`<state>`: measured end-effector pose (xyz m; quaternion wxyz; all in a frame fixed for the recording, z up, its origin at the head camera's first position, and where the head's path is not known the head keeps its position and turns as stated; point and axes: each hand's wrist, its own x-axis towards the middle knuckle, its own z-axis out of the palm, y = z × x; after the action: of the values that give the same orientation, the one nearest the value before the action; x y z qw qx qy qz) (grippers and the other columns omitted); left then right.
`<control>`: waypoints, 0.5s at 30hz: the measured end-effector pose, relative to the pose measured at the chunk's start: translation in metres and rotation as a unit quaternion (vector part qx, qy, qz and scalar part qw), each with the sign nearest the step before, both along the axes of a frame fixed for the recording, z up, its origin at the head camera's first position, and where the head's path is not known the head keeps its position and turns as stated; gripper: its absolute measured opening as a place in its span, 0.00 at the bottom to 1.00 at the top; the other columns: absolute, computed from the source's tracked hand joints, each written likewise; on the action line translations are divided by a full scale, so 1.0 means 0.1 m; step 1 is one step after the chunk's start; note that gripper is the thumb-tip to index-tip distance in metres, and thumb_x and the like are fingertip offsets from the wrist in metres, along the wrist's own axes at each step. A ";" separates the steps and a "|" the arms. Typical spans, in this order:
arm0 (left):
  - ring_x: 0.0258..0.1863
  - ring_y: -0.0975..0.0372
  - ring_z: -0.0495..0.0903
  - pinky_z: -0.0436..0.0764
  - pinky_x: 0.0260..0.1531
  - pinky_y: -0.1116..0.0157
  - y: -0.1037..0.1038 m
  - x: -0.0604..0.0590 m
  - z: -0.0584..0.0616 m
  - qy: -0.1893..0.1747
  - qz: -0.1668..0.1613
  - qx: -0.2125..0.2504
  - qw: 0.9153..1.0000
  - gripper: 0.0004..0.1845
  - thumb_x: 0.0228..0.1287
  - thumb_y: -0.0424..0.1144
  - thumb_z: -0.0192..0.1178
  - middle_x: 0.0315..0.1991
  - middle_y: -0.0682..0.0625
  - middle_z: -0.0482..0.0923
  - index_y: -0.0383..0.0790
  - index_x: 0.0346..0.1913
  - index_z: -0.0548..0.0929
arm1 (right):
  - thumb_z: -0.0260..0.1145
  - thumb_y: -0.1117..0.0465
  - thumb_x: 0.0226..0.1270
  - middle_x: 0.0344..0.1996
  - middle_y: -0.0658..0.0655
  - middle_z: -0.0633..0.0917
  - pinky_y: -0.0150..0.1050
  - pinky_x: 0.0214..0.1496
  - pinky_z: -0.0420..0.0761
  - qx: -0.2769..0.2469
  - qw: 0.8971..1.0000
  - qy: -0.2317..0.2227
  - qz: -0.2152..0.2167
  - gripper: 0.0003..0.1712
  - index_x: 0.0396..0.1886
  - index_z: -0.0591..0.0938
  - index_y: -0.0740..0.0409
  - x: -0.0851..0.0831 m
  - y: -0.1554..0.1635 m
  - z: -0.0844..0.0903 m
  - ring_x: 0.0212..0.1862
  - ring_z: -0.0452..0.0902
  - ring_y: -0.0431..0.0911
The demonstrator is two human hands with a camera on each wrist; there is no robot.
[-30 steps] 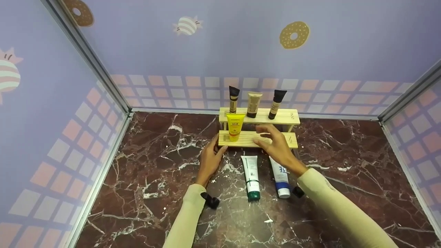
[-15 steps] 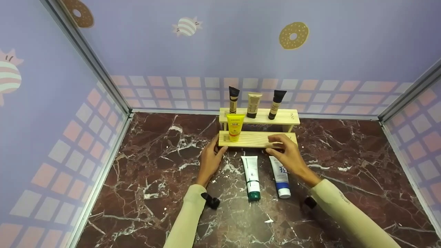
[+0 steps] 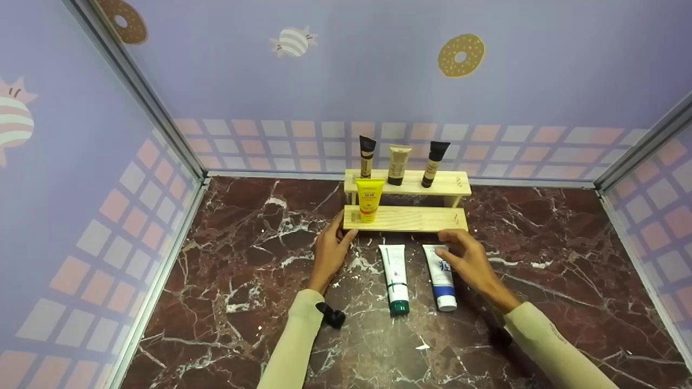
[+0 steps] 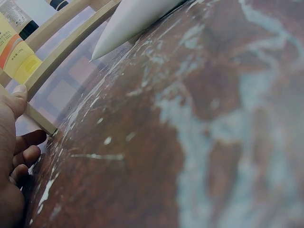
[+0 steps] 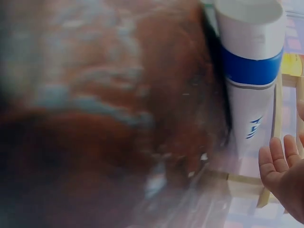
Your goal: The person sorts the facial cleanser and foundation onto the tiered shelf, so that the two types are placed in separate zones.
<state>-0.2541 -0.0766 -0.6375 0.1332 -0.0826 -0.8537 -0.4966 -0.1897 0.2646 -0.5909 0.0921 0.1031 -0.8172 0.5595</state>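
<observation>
My left hand (image 3: 331, 249) grips the left end of a two-step wooden display rack (image 3: 411, 218). In the left wrist view its thumb (image 4: 19, 95) presses the front edge of the lower step, with the other fingers at the rack's end. My right hand (image 3: 469, 260) holds nothing, its fingers loosely bent over the upper part of a white squeeze tube with a blue band (image 3: 443, 290). That tube lies flat, cap toward me; in the right wrist view the fingers (image 5: 280, 159) are beside it. A white squeeze tube with a green cap (image 3: 396, 275) lies to its left.
A yellow tube (image 3: 370, 197) stands on the lower step's left. On the upper step stand a black-and-gold tube (image 3: 366, 158), a beige tube (image 3: 399, 162) and a dark tube (image 3: 434, 162). A patterned wall (image 3: 324, 81) rises behind the marble-look table (image 3: 238, 259).
My right hand has drawn back from over the lower step, toward me and to the right, to the blue-banded tube. My left hand and the rack have stayed put.
</observation>
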 end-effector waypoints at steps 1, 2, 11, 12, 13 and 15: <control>0.34 0.57 0.75 0.75 0.38 0.58 0.00 0.00 0.00 0.000 0.001 -0.001 1.000 0.35 0.78 0.45 0.71 0.35 0.45 0.78 0.33 0.79 0.75 | 0.78 0.78 0.66 0.56 0.71 0.87 0.51 0.68 0.83 0.000 1.000 -0.001 -0.005 0.22 0.59 0.85 0.74 0.02 0.02 -0.01 0.59 0.85 0.66; 0.34 0.57 0.75 0.75 0.38 0.58 0.00 0.00 0.00 -0.001 0.001 -0.003 1.000 0.35 0.78 0.45 0.71 0.35 0.46 0.78 0.32 0.79 0.75 | 0.78 0.78 0.66 0.56 0.70 0.87 0.49 0.67 0.84 0.002 1.000 -0.001 -0.011 0.22 0.59 0.85 0.74 0.05 0.03 -0.03 0.59 0.85 0.66; 0.34 0.58 0.75 0.75 0.38 0.59 0.00 0.00 -0.01 -0.003 0.002 -0.001 1.000 0.35 0.78 0.45 0.71 0.35 0.46 0.78 0.34 0.80 0.75 | 0.79 0.76 0.65 0.56 0.68 0.87 0.50 0.64 0.84 0.022 0.999 -0.033 -0.036 0.24 0.61 0.85 0.72 0.20 0.14 -0.12 0.58 0.84 0.62; 0.34 0.58 0.75 0.75 0.38 0.59 0.00 0.00 -0.01 -0.001 0.001 0.000 1.000 0.35 0.78 0.45 0.71 0.35 0.46 0.79 0.34 0.80 0.75 | 0.80 0.76 0.65 0.55 0.68 0.87 0.52 0.63 0.84 0.023 0.998 -0.040 -0.036 0.25 0.61 0.85 0.72 0.21 0.14 -0.13 0.58 0.84 0.62; 0.33 0.58 0.75 0.75 0.37 0.59 0.00 -0.01 -0.01 0.000 0.001 -0.001 1.000 0.35 0.78 0.45 0.71 0.35 0.46 0.79 0.34 0.80 0.75 | 0.80 0.75 0.64 0.55 0.68 0.87 0.53 0.63 0.84 0.025 0.998 -0.048 -0.036 0.25 0.61 0.85 0.72 0.22 0.14 -0.13 0.57 0.84 0.63; 0.33 0.59 0.75 0.74 0.37 0.60 0.00 -0.01 -0.01 0.003 -0.001 0.000 1.000 0.35 0.78 0.45 0.71 0.35 0.46 0.79 0.33 0.80 0.75 | 0.80 0.75 0.64 0.55 0.69 0.86 0.56 0.63 0.83 0.027 0.997 -0.062 -0.035 0.27 0.62 0.85 0.71 0.24 0.14 -0.15 0.56 0.84 0.63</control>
<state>-0.2549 -0.0767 -0.6386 0.1350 -0.0846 -0.8534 -0.4963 -0.1657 0.2782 -0.6063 0.0580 0.0416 -0.8392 0.5391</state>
